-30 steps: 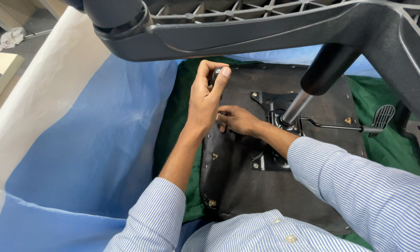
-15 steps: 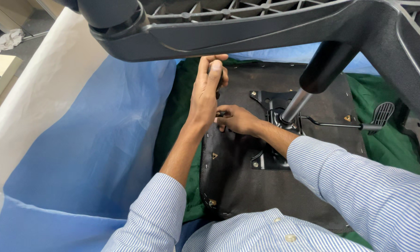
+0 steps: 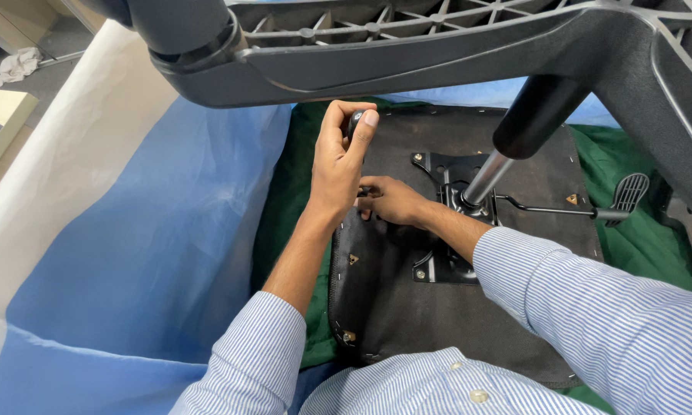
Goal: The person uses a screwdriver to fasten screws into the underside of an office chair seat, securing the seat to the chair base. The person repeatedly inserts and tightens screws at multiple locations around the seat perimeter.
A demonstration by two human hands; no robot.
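An upturned office chair lies before me, its black seat underside (image 3: pixel 407 307) facing up. My left hand (image 3: pixel 338 165) is raised over the seat's left edge, its fingers and thumb closed around a small dark knob-like handle (image 3: pixel 356 119) of a tool. My right hand (image 3: pixel 392 201) rests just below it on the seat, fingers pinched at a small dark part near the tool's lower end. A metal mounting plate (image 3: pixel 442 265) with the chrome gas cylinder (image 3: pixel 484 178) stands right of my right hand. A black lever (image 3: pixel 630 192) sticks out to the right.
The chair's grey star base (image 3: pixel 438 54) spans the top of the view, close above my hands. Green cloth (image 3: pixel 281 215) lies under the seat, on blue sheeting (image 3: pixel 146 253) with a white sheet (image 3: pixel 46 154) at left. A floor and a pale board (image 3: pixel 0 115) show at far left.
My left hand has shifted its hold on the tool's top, from fingers stretched upward to fingers curled around the knob. My right hand stays at the tool's lower end.
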